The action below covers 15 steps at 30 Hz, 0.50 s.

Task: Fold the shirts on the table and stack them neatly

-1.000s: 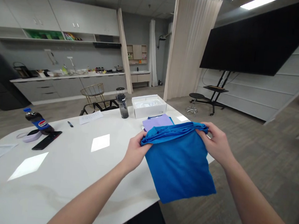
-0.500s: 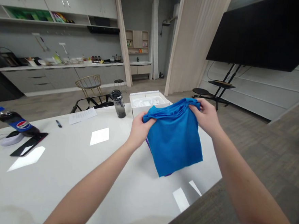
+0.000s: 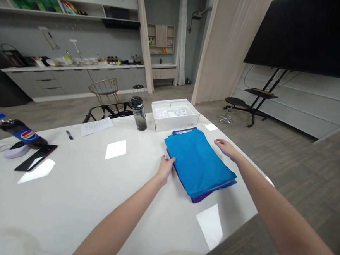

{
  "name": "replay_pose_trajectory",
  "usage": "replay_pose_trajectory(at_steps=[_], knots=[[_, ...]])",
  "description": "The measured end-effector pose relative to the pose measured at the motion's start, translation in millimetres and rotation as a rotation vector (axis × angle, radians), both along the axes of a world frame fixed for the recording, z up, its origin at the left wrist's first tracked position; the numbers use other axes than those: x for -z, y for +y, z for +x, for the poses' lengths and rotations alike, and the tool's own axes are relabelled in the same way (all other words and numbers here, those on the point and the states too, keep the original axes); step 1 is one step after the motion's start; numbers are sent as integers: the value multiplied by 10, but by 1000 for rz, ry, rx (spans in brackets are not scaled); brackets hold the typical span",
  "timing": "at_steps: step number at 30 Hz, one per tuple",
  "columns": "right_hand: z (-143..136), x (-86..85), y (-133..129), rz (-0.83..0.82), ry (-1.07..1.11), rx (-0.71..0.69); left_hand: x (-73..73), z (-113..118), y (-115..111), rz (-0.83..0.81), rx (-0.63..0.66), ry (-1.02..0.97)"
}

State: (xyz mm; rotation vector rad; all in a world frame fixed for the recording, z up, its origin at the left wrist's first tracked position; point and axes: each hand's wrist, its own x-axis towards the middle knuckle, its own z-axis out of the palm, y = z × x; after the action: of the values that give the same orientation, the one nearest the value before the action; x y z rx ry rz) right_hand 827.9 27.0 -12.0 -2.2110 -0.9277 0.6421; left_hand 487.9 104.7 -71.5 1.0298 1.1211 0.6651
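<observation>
A folded blue cloth lies flat on top of a stack of folded cloth on the white table. Beneath it, the edge of a purple cloth shows at the near side, and a darker blue edge shows at the far side. My left hand is at the stack's left edge, thumb and fingers apart, seemingly touching the side. To the right of the stack, my right hand is held with its fingers stretched out, holding nothing and apart from the cloth.
Behind the stack stands an open white box with pale contents, beside a dark-lidded bottle. Farther left are a paper, a pen, a cola bottle and a black tablet-like slab. The table's right edge runs under my right forearm.
My hands have let go of the blue cloth's top edge. The cloth now lies flat on the stack. My left hand has moved down to its left side, my right hand to its right.
</observation>
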Motion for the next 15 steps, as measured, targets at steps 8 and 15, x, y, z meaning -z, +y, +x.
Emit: replay_pose_trajectory(at_steps=[8,15], knots=[[-253,67,-463,-43,434,-71,-52,353,-407,46,-53,-167],[-604,90,-442,31,591,-113,-161,549,-331,48,-46,128]])
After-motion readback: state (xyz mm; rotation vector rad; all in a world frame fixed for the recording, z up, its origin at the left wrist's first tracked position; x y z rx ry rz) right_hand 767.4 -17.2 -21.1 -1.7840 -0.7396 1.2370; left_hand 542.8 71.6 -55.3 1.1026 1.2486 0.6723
